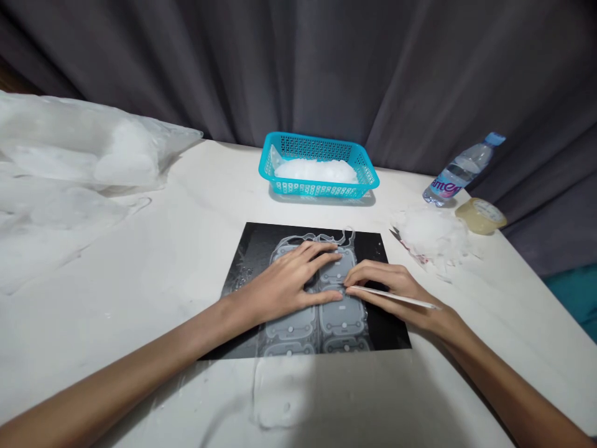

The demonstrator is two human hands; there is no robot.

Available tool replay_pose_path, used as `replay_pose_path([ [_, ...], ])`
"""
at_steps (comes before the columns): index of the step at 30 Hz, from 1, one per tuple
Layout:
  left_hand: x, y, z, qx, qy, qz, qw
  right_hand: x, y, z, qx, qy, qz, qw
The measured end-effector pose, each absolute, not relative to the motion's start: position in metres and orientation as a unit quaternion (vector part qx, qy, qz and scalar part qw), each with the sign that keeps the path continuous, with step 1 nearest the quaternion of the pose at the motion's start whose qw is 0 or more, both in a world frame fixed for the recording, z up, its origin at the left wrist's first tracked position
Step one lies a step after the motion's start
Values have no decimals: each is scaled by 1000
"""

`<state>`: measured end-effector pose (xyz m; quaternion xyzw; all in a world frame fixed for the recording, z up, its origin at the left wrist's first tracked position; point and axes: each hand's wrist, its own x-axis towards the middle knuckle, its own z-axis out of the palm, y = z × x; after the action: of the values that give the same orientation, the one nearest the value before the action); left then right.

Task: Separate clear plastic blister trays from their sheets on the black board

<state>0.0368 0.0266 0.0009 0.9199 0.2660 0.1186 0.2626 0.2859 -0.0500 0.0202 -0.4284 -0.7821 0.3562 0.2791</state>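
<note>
On a black mat point(396, 330) lies a clear moulded plastic sheet point(342, 314) with several rounded rectangular panels. Part of the sheet hangs over the mat's front edge onto the white table. My left hand point(293, 277) rests on the sheet with its fingers spread. Just right of those fingertips, my right hand point(389, 286) grips a thin white pen-shaped tool point(396, 296). Its tip meets the sheet near the gap between two panels; the kind of tip is too small to make out.
A turquoise basket point(321, 188) holding white pieces stands at the back. On the right are scissors point(408, 246), a heap of clear scraps point(433, 233), a water bottle point(459, 174) and a yellowish tub point(482, 216). Plastic bags point(84, 143) cover the table's left side, with a grey curtain point(298, 68) behind.
</note>
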Motion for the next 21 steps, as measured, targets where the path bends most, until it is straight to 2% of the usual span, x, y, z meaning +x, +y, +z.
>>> replay_pose_path([
  [16,39,27,2,917,260,129,273,290,-54,24,-410,-829,302,231],
  [21,39,27,3,922,257,127,259,287,-52,22,-370,-868,242,228],
])
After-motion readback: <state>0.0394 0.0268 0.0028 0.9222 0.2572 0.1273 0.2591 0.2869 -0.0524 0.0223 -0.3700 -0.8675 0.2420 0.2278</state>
